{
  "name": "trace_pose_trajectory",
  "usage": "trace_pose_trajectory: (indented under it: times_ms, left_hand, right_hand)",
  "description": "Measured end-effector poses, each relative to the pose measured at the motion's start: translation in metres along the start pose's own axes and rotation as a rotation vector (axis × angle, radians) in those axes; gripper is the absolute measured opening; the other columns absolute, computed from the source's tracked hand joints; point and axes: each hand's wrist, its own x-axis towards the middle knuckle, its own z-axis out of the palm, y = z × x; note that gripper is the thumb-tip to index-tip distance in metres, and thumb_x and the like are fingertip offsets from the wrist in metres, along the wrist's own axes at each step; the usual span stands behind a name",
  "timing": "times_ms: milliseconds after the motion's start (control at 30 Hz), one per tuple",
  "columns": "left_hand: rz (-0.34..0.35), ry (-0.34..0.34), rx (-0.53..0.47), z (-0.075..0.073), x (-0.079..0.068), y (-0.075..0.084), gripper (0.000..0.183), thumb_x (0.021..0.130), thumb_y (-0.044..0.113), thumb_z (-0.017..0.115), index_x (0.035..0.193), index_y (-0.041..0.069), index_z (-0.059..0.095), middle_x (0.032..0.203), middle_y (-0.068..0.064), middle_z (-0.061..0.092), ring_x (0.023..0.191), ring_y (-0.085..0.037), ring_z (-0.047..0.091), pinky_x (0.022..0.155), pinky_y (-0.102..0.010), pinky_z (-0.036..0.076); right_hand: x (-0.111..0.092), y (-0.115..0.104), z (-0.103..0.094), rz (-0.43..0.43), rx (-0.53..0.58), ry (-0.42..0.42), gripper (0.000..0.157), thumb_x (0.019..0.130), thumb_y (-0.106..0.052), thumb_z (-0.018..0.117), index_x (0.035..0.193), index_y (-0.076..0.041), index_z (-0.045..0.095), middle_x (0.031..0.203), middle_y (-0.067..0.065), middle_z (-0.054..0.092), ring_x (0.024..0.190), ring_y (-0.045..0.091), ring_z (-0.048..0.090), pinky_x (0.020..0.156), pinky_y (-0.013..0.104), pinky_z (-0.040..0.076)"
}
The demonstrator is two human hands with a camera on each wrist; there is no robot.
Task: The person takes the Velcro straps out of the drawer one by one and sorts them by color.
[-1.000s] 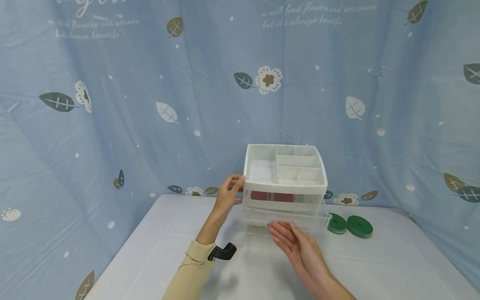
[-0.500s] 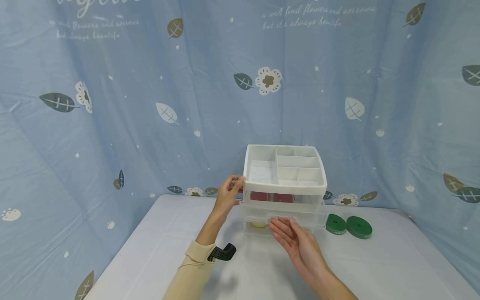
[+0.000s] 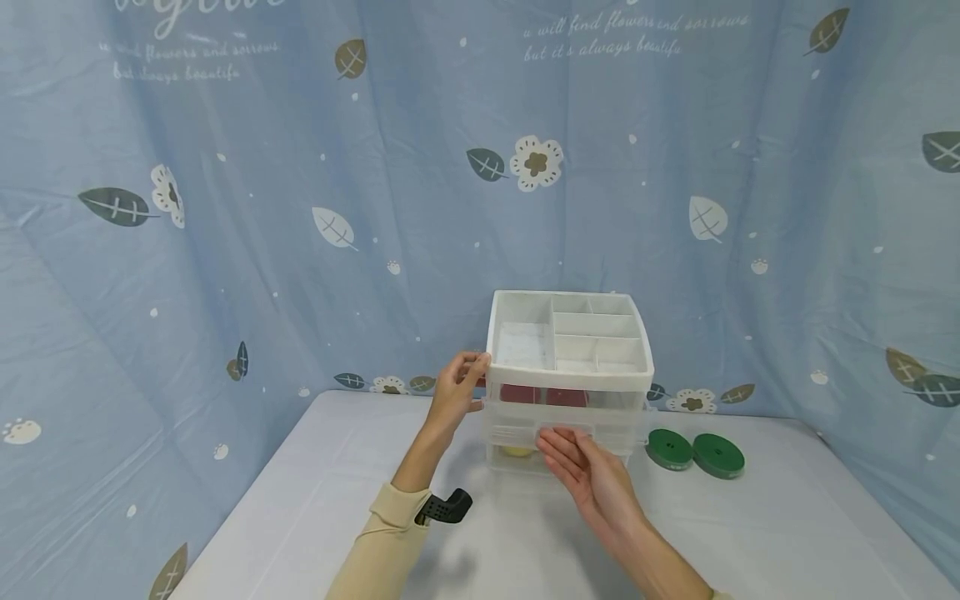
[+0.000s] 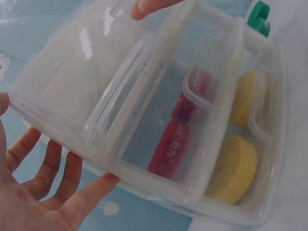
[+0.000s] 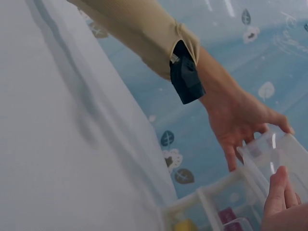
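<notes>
Left hand (image 3: 452,392): gripping drawer organizer (image 3: 566,377)
Right hand (image 3: 596,479): straight-fingered against clear drawer (image 5: 288,154)
Inside: red rolls (image 4: 173,149), yellow rolls (image 4: 233,168)
Outside: green rolls (image 3: 718,456); looks partly done

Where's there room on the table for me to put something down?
There's bare white table in front of the green rolls, right of the right arm. Another patch lies between the left sleeve and the blue curtain. It's crowded at the drawer box, with the left hand and right hand there.
</notes>
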Motion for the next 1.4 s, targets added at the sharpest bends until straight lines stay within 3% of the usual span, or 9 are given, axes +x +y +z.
trace_pose_trajectory:
  times_ms: [800, 1400]
  left_hand:
    - [0.000, -0.001, -0.026, 0.000, 0.000, 0.001, 0.037, 0.100, 0.043, 0.054, 0.123, 0.014, 0.058, 0.121, -0.012, 0.060, 0.101, -0.019, 0.060, 0.088, -0.052, 0.057]
    - [-0.003, -0.002, -0.020, 0.000, 0.001, 0.001, 0.036, 0.100, 0.042, 0.055, 0.122, 0.014, 0.059, 0.118, -0.011, 0.061, 0.100, -0.017, 0.061, 0.086, -0.049, 0.058]
  right_hand:
    - [0.033, -0.009, 0.003, -0.010, 0.007, 0.021, 0.044, 0.109, -0.028, 0.032, 0.141, 0.001, 0.041, 0.134, 0.013, 0.062, 0.121, 0.017, 0.063, 0.101, 0.025, 0.050]
    - [0.037, -0.010, -0.004, -0.010, -0.014, 0.021, 0.045, 0.108, -0.031, 0.037, 0.140, 0.001, 0.042, 0.128, 0.011, 0.066, 0.120, 0.019, 0.064, 0.099, 0.028, 0.052]
